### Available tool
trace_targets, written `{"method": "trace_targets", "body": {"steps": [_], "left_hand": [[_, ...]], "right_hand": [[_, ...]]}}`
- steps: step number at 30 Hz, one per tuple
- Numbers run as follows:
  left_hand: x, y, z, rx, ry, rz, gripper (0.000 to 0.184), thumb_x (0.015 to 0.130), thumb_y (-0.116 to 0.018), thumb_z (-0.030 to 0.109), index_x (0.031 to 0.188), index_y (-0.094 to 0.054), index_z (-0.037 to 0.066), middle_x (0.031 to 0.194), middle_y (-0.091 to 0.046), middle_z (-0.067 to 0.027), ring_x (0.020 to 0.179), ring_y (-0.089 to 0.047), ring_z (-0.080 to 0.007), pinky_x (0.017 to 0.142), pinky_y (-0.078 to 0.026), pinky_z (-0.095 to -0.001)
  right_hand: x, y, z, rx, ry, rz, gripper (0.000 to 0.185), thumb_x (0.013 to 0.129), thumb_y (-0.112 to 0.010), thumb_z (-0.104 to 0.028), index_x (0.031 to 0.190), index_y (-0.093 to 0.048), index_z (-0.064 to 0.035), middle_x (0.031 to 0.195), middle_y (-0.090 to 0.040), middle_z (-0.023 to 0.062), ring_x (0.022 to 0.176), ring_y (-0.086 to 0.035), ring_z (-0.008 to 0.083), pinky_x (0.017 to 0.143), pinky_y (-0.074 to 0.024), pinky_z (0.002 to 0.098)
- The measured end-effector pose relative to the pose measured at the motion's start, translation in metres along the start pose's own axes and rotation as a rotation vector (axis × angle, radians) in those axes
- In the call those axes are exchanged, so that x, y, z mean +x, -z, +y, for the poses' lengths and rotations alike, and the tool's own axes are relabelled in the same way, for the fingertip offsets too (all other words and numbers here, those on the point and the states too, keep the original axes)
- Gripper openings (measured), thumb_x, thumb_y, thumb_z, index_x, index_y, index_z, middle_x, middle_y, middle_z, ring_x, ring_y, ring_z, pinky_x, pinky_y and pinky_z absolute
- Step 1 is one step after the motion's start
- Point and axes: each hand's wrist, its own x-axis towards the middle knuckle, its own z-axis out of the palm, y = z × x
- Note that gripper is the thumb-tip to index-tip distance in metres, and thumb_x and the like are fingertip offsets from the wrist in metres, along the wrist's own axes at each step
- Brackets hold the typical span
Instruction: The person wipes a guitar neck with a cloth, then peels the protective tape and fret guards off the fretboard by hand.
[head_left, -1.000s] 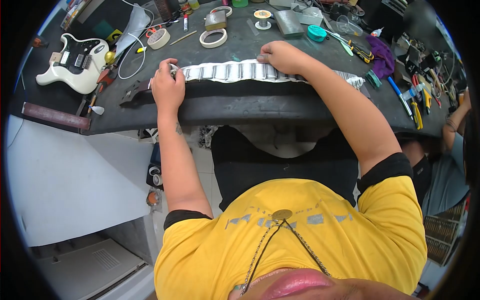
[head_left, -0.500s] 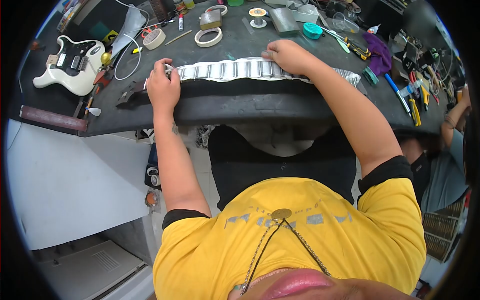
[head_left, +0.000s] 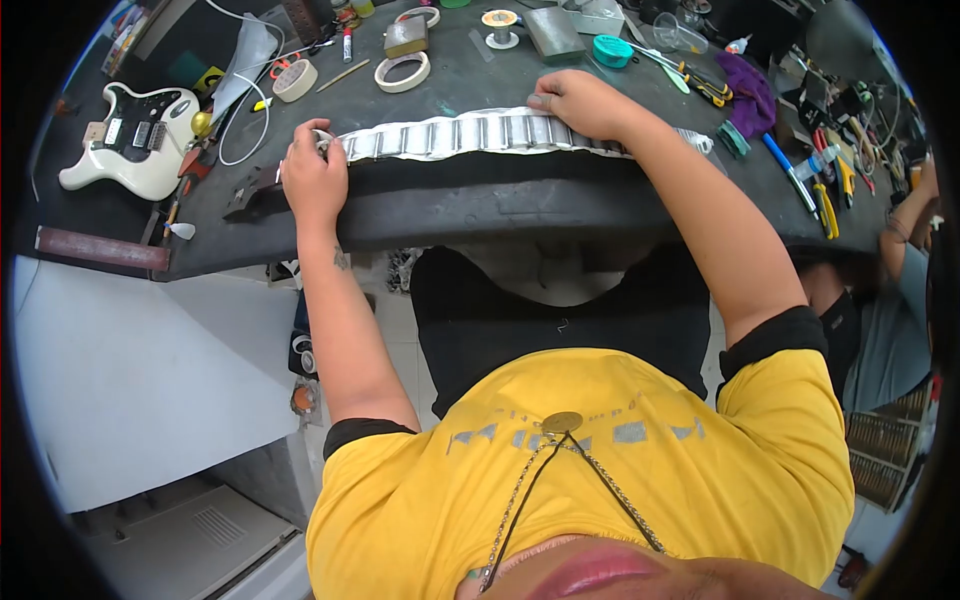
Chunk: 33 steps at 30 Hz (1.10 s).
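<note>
A guitar neck (head_left: 455, 136) lies across the table edge, its fretboard covered in whitish tape with bare metal frets showing in between. Its dark headstock (head_left: 245, 193) points left. My left hand (head_left: 315, 172) is closed around the neck near the headstock end. Over the upper part of the fretboard, right of its middle, my right hand (head_left: 580, 103) has its fingers bent and pressed together at the tape's far edge. Whatever may be under those fingertips is hidden. My right forearm covers part of the neck's right end.
A white guitar body (head_left: 130, 140) lies at the left. Masking tape rolls (head_left: 403, 72), a metal block (head_left: 553, 36), a solder spool (head_left: 500, 28) and a teal container (head_left: 612, 50) stand behind the neck. Pliers (head_left: 826, 208) and a purple cloth (head_left: 745, 95) lie right. Another person's arm (head_left: 900, 230) shows far right.
The whole view has shifted slightly, with the table things a little higher and further left. Both hands keep nearly the same places on the neck.
</note>
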Motion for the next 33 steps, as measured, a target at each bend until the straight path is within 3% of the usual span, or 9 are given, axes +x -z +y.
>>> {"method": "trace_targets", "body": {"steps": [7,10,14,17,20,26,29,33], "left_hand": [[0.001,0.004,0.001,0.002,0.02,-0.021,0.029,0.101,-0.072,0.021,0.128,-0.07,0.011,0.111,-0.078,-0.0146,0.111,-0.072,-0.0386,0.1,-0.051,-0.0511],[0.002,0.0,-0.002,-0.006,0.019,-0.018,0.03,0.101,-0.072,0.021,0.129,-0.07,0.011,0.111,-0.078,-0.0146,0.111,-0.073,-0.0387,0.1,-0.051,-0.0512],[0.002,0.0,-0.003,-0.002,0.013,-0.018,0.03,0.102,-0.072,0.021,0.13,-0.07,0.011,0.111,-0.078,-0.0143,0.111,-0.073,-0.0383,0.101,-0.051,-0.0509],[0.002,0.001,-0.004,-0.008,0.018,-0.027,0.03,0.102,-0.072,0.021,0.13,-0.069,0.011,0.112,-0.078,-0.0142,0.111,-0.073,-0.0381,0.101,-0.051,-0.0509],[0.001,0.002,-0.005,0.0,0.019,-0.039,0.03,0.102,-0.071,0.02,0.131,-0.069,0.011,0.114,-0.078,-0.0137,0.112,-0.073,-0.0378,0.101,-0.05,-0.0508],[0.001,-0.001,-0.004,-0.015,0.009,-0.027,0.03,0.103,-0.071,0.02,0.131,-0.069,0.011,0.113,-0.078,-0.0145,0.11,-0.073,-0.0382,0.101,-0.051,-0.0507],[0.002,0.001,-0.003,-0.033,0.009,-0.027,0.029,0.103,-0.071,0.019,0.13,-0.069,0.011,0.111,-0.077,-0.0151,0.109,-0.072,-0.0386,0.1,-0.051,-0.0509],[0.001,0.002,-0.004,-0.011,-0.004,-0.021,0.029,0.103,-0.072,0.019,0.13,-0.069,0.01,0.11,-0.077,-0.015,0.108,-0.072,-0.0389,0.099,-0.051,-0.0513]], "right_hand": [[-0.006,0.013,0.008,-0.141,-0.032,-0.086,0.039,0.113,-0.067,-0.039,0.113,-0.077,-0.0011,0.096,-0.077,0.0168,0.09,-0.071,0.0306,0.086,-0.0537,0.0455],[-0.01,0.002,0.011,-0.062,-0.044,0.086,0.044,0.109,-0.072,-0.043,0.112,-0.079,-0.0004,0.098,-0.077,0.0231,0.095,-0.073,0.037,0.086,-0.0543,0.0497],[-0.012,0.007,0.017,-0.021,0.004,0.044,0.036,0.113,-0.068,-0.036,0.112,-0.077,-0.0006,0.094,-0.076,0.0168,0.089,-0.07,0.0311,0.085,-0.0534,0.0457],[-0.013,0.016,0.03,0.016,0.02,0.034,0.042,0.11,-0.07,-0.043,0.113,-0.08,-0.0022,0.1,-0.079,0.0214,0.096,-0.073,0.0366,0.09,-0.0553,0.0476],[-0.015,0.027,0.028,-0.062,-0.023,-0.109,0.04,0.11,-0.071,-0.043,0.115,-0.08,-0.0048,0.102,-0.079,0.0195,0.097,-0.074,0.0345,0.09,-0.0554,0.0472],[-0.021,0.012,0.034,-0.022,-0.051,0.06,0.036,0.11,-0.072,-0.041,0.117,-0.081,-0.0063,0.1,-0.08,0.0153,0.096,-0.075,0.0293,0.088,-0.0557,0.0455],[-0.023,0.029,0.036,0.006,-0.064,-0.021,0.029,0.112,-0.07,-0.034,0.11,-0.079,-0.0065,0.092,-0.077,0.0085,0.087,-0.069,0.0194,0.085,-0.0538,0.0405],[-0.023,0.043,0.035,-0.08,-0.097,-0.166,0.028,0.111,-0.07,-0.033,0.111,-0.078,-0.0057,0.094,-0.077,0.0089,0.088,-0.069,0.0198,0.086,-0.0536,0.0403]]}}
